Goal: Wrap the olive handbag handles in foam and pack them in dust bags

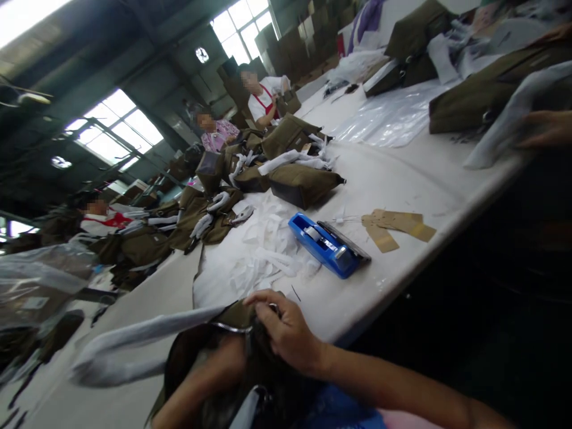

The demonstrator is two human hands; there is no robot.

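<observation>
An olive-green handbag [273, 381] with an open zipper lies at the table's near edge, close to my body. My right hand [286, 330] pinches the bag's top edge near a metal ring. My left hand [232, 357] reaches down into the bag's mouth; it is blurred and its fingers are hidden inside. A handle wrapped in white padding [118, 351] loops out to the left of the bag. Past my right hand, a blue tape dispenser [324, 244] rests on the table beside white paper scraps [263, 244].
Brown card tags [397, 226] lie right of the dispenser. Several olive bags [304, 182] are piled farther back, with clear plastic sheeting [379, 122] behind. Another person's hand [547, 128] is by a bag [487, 89] at right. Several co-workers sit along the far side.
</observation>
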